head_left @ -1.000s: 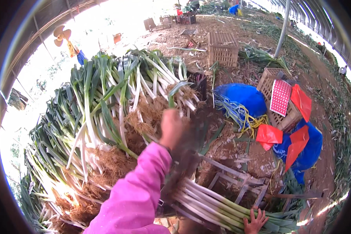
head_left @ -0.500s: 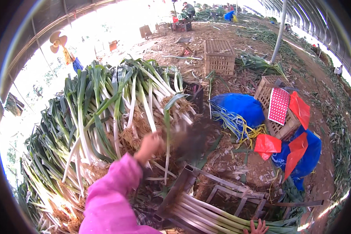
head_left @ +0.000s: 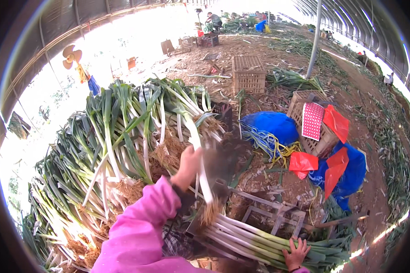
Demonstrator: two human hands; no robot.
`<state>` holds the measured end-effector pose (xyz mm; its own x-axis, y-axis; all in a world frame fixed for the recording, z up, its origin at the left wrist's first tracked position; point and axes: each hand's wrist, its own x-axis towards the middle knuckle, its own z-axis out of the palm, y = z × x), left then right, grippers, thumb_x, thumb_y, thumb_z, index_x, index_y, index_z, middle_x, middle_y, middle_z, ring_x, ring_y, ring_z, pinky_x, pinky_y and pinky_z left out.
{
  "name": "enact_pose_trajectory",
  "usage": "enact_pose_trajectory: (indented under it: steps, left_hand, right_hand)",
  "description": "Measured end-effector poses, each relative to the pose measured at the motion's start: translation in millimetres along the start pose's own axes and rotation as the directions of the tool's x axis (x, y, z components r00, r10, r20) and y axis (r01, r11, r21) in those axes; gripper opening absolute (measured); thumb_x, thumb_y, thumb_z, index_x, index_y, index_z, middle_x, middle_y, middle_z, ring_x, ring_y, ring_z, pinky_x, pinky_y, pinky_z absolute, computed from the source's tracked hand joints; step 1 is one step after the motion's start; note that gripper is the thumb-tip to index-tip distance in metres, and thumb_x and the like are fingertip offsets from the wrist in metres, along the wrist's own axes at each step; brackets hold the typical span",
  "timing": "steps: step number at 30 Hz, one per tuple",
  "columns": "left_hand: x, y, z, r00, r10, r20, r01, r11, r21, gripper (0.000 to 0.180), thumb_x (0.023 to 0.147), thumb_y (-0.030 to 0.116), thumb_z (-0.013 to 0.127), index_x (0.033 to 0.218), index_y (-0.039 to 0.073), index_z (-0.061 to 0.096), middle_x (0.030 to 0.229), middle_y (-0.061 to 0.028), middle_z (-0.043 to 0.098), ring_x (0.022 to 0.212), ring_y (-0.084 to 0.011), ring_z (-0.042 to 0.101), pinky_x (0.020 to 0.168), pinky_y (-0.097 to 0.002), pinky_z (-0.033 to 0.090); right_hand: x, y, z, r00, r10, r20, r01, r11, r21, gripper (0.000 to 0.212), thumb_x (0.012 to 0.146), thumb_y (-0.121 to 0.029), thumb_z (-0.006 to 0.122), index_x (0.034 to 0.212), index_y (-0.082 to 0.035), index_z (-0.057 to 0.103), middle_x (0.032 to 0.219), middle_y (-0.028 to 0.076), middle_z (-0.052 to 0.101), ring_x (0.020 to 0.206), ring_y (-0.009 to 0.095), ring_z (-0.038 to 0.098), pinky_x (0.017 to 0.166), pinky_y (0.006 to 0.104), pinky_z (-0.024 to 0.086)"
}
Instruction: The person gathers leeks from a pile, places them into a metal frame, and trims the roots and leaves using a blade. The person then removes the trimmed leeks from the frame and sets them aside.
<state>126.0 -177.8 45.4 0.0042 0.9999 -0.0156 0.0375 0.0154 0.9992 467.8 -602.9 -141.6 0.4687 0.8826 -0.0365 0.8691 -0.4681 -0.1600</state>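
Note:
My left hand, in a pink sleeve, is closed around the white shaft of a leek. Its roots hang down over the near end of a metal frame; its upper part reaches back toward a big heap of leeks on the left. Several leeks lie side by side in the frame, white ends to the left and green leaves to the right. On their green part rests my right hand, fingers spread flat.
Beyond the frame lie a blue bag with yellow and blue ties, a tilted plastic crate and red bags. Another crate stands farther back by a metal pole. A person is at the far end.
My left hand has come away from the heap, slightly right, now with a leek in it. More of my right hand shows, still on the leeks. The whole view has shifted a little.

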Motion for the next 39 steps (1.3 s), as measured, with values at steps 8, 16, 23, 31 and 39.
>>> enact_pose_trajectory:
  steps: [8, 16, 23, 31, 39]
  left_hand:
    - [-221, 72, 9, 0.792, 0.045, 0.609, 0.012, 0.996, -0.09, 0.043, 0.096, 0.004, 0.053, 0.136, -0.003, 0.04, 0.12, -0.0027, 0.054, 0.109, -0.0085, 0.049, 0.093, -0.0254, 0.041]
    - [-221, -7, 45, 0.171, 0.351, 0.921, -0.787, 0.61, -0.087, 0.052, 0.085, 0.009, 0.061, 0.134, 0.001, 0.043, 0.086, -0.0135, 0.057, 0.07, -0.0336, 0.06, 0.064, -0.0396, 0.05]
    - [-205, -146, 62, 0.141, -0.024, 0.99, -0.774, 0.621, 0.125, 0.042, 0.087, 0.017, 0.06, 0.129, 0.02, 0.056, 0.103, -0.0112, 0.062, 0.09, -0.0337, 0.063, 0.075, -0.0418, 0.052]
    - [-201, -203, 52, 0.144, -0.317, 0.938, -0.538, 0.77, 0.343, 0.034, 0.091, 0.02, 0.061, 0.124, 0.014, 0.059, 0.103, -0.0122, 0.066, 0.091, -0.0219, 0.062, 0.083, -0.0333, 0.048]
    - [-189, -193, 60, 0.206, -0.456, 0.866, -0.286, 0.818, 0.499, 0.034, 0.092, 0.029, 0.062, 0.113, 0.003, 0.063, 0.09, -0.0075, 0.066, 0.084, -0.012, 0.057, 0.076, -0.0283, 0.046]
  right_hand:
    - [11, -6, -11, 0.995, -0.081, -0.06, 0.084, 0.995, 0.044, 0.058, 0.076, -0.046, 0.068, 0.129, -0.025, 0.057, 0.138, 0.015, 0.045, 0.132, 0.04, 0.033, 0.109, 0.064, 0.016]
    - [5, 11, -1, 0.996, -0.048, -0.07, 0.051, 0.997, 0.055, 0.074, 0.076, -0.048, 0.068, 0.139, -0.017, 0.046, 0.143, 0.014, 0.04, 0.135, 0.035, 0.031, 0.11, 0.0626, 0.015]
    - [-89, 36, -11, 0.996, 0.021, -0.082, -0.024, 0.999, -0.036, 0.074, 0.078, -0.045, 0.064, 0.14, -0.011, 0.042, 0.153, 0.012, 0.028, 0.14, 0.034, 0.025, 0.109, 0.0659, 0.009]
    - [-129, 47, -33, 0.777, 0.429, -0.461, -0.254, 0.883, 0.394, 0.013, 0.08, -0.007, 0.063, 0.093, -0.006, 0.064, 0.092, 0.009, 0.065, 0.086, 0.031, 0.062, 0.079, 0.0409, 0.049]
    - [-83, 37, -60, 0.857, 0.121, -0.5, -0.025, 0.981, 0.193, 0.019, 0.077, -0.003, 0.062, 0.096, -0.006, 0.064, 0.099, 0.009, 0.063, 0.092, 0.03, 0.06, 0.082, 0.0404, 0.047]
